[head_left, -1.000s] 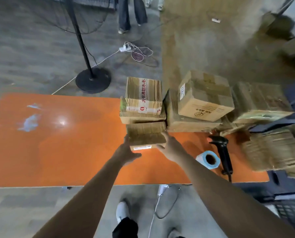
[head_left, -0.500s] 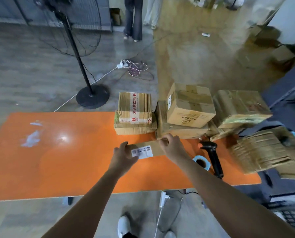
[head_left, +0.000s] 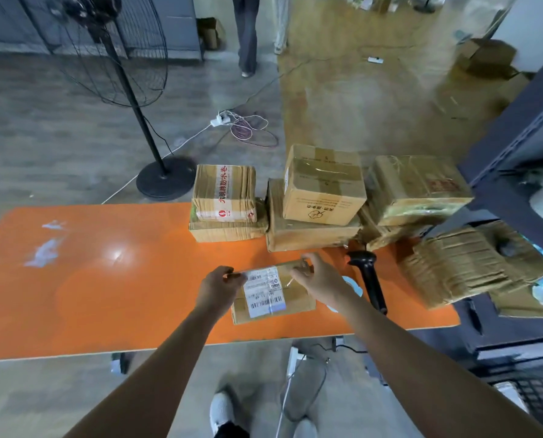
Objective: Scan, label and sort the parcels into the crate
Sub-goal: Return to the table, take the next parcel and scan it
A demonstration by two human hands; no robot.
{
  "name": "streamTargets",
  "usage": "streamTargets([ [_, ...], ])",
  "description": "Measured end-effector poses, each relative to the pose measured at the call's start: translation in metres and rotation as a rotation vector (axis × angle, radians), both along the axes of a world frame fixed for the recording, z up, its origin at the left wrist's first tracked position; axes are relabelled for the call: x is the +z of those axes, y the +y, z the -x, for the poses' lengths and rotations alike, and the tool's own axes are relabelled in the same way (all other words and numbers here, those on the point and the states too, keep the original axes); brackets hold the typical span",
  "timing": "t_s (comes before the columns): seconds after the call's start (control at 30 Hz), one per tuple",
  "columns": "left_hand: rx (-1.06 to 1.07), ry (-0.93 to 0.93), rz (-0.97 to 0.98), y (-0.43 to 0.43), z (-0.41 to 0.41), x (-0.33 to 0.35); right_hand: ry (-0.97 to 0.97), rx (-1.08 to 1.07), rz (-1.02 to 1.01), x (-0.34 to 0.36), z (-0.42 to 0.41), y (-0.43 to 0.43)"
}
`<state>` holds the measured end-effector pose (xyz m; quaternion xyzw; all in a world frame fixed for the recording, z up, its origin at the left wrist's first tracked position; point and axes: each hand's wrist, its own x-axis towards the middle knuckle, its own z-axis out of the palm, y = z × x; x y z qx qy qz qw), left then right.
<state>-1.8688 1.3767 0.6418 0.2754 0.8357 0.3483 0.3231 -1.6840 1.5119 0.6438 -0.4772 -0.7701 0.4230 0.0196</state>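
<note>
A small flat cardboard parcel (head_left: 295,300) with a white barcode label facing up lies near the front edge of the orange table (head_left: 105,279). My left hand (head_left: 218,289) grips its left edge and my right hand (head_left: 319,278) grips its far right edge. A black handheld scanner (head_left: 369,279) lies just right of my right hand. A blue-rimmed label roll (head_left: 353,284) peeks out behind my right wrist. A dark crate (head_left: 538,396) shows at the lower right, mostly cut off.
Several taped cardboard parcels (head_left: 323,184) are stacked along the table's far edge and right end. A dark shelf frame (head_left: 516,147) stands at right. A pedestal fan (head_left: 165,178) and loose cables (head_left: 248,128) are on the floor beyond, where a person's legs (head_left: 248,33) stand.
Both hands drew the small parcel away from the stack toward me and turned it, so its white label went from the front side to facing up.
</note>
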Motion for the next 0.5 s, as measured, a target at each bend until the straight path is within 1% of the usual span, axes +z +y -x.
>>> streamTargets([
  [0.1, 0.024, -0.059, 0.039, 0.006, -0.008, -0.008, -0.030, -0.016, -0.029, -0.009, -0.004, -0.002],
  [0.27, -0.037, -0.029, 0.118, 0.014, -0.018, -0.014, -0.074, -0.004, -0.129, -0.024, -0.004, -0.001],
  [0.5, -0.170, 0.108, 0.230, 0.030, -0.034, -0.004, -0.034, -0.025, -0.073, -0.022, -0.013, 0.009],
])
